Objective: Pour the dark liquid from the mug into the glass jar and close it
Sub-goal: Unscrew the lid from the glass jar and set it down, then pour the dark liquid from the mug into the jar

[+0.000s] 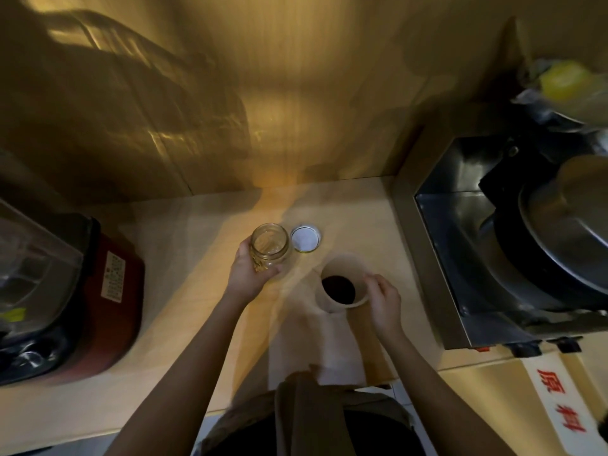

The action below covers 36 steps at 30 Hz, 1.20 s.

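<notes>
An open, empty glass jar (269,246) stands upright on the pale wooden counter (184,291). My left hand (248,273) is wrapped around its lower left side. The jar's lid (306,238) lies flat on the counter just right of the jar, white inner side up. A pale mug (342,284) with dark liquid in its bottom stands nearer to me and to the right. My right hand (383,299) curls beside the mug's right rim, fingers apart; whether it touches the mug I cannot tell.
A red and black appliance (65,291) with a clear lid fills the left side of the counter. A steel basin (477,258) holding a large metal pan (566,225) sits to the right. The wooden wall (263,93) rises behind. A white cloth (316,343) lies under the mug.
</notes>
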### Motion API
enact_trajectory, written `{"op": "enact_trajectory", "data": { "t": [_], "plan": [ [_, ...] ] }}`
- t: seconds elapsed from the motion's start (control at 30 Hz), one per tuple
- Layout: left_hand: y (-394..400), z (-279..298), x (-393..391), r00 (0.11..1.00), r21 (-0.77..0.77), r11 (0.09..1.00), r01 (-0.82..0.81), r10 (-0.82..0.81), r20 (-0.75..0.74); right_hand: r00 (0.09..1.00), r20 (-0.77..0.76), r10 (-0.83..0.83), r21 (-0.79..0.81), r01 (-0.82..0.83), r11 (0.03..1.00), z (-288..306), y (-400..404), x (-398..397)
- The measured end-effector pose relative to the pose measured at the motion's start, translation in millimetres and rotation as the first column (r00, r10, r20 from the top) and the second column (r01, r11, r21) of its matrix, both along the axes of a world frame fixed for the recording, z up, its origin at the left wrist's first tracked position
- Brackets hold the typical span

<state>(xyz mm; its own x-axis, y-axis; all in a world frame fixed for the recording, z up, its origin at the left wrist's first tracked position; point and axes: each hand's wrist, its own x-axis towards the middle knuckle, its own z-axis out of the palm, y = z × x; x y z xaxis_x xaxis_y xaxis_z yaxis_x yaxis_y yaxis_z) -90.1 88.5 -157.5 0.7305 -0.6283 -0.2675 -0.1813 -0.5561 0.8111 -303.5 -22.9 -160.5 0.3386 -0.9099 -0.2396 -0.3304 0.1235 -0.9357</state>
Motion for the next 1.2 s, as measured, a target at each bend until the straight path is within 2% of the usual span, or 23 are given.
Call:
{"op": "enact_trajectory", "data": {
  "t": [0.17,0.33,0.43,0.57,0.77,0.97,1.1,1.2],
  "plan": [
    [1,1,1,1.000,0.004,1.000,0.002,-0.002,-0.019,1.000,0.030,0.008,0.040,-0.009,0.999,5,-5,8],
    [8,3,5,0.995,-0.007,1.000,0.016,-0.017,-0.101,0.996,0.083,0.013,0.037,-0.016,0.999,11,-17,27],
    [11,1,2,0.971,-0.099,0.981,-0.164,0.143,-0.193,0.996,0.084,0.025,0.016,-0.027,1.000,17,-23,41],
    [15,-2,-6,0.894,-0.225,0.867,-0.445,0.414,-0.172,0.994,0.111,-0.007,0.013,0.006,1.000,23,-25,58],
    [1,-9,-14,0.785,-0.199,0.766,-0.611,0.553,-0.280,0.984,0.129,-0.124,0.088,0.113,0.990,20,-25,72],
    [-4,-18,-24,0.762,-0.195,0.744,-0.639,0.578,-0.292,0.976,0.155,-0.150,0.144,0.128,0.981,7,-19,80],
    [-5,-30,-35,0.792,-0.172,0.776,-0.607,0.574,-0.207,0.987,0.078,-0.143,0.101,0.135,0.986,2,-20,81],
    [-7,-32,-37,0.799,-0.161,0.787,-0.596,0.560,-0.221,0.990,0.057,-0.128,0.108,0.122,0.987,3,-21,82]
  ]
}}
